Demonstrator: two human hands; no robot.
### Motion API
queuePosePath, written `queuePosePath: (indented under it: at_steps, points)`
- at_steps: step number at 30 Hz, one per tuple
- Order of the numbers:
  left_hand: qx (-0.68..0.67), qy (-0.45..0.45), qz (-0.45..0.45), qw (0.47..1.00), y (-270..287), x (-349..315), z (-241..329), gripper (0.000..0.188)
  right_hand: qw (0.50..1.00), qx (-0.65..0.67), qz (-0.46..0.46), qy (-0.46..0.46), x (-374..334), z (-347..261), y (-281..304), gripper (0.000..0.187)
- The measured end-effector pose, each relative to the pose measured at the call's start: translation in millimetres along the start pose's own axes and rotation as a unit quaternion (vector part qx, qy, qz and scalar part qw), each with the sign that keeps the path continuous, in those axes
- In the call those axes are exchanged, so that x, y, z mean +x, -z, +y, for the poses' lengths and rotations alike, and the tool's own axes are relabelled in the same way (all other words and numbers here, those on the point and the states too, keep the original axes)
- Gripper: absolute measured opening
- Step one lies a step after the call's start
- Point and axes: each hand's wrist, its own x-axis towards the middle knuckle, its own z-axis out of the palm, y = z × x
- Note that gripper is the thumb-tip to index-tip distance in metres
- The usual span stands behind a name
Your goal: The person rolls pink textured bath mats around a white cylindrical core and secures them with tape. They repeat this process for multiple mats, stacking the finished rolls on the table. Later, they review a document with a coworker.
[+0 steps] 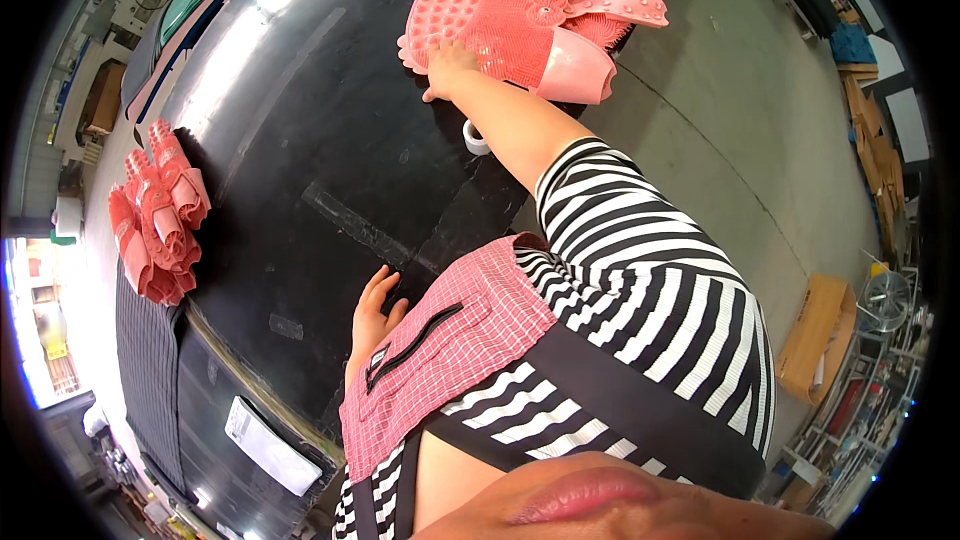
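The right hand lay, its grip unclear, on pink scrubber mats at the black table's far edge, the left hand had fingers parted, and with another mat pile leftward, handling seemed unfinished.

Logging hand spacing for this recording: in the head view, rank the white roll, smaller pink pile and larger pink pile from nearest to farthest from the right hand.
From the right hand:
1. Larger pink pile: at the hand, top of view.
2. White roll: just below it.
3. Smaller pink pile: far left.
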Motion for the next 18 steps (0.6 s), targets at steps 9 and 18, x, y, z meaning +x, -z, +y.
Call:
queuePosePath:
  at_steps: [9,18]
  points:
    - [0.001,0.042,0.03,0.999,0,-5,-7,0.047,0.991,-0.017,-0.001,0.131,32,15,-37,0.029]
    - [0.074,0.014,0.03,0.997,0,6,-9,0.047,0.89,-0.387,-0.018,0.242,31,-21,-76,0.029]
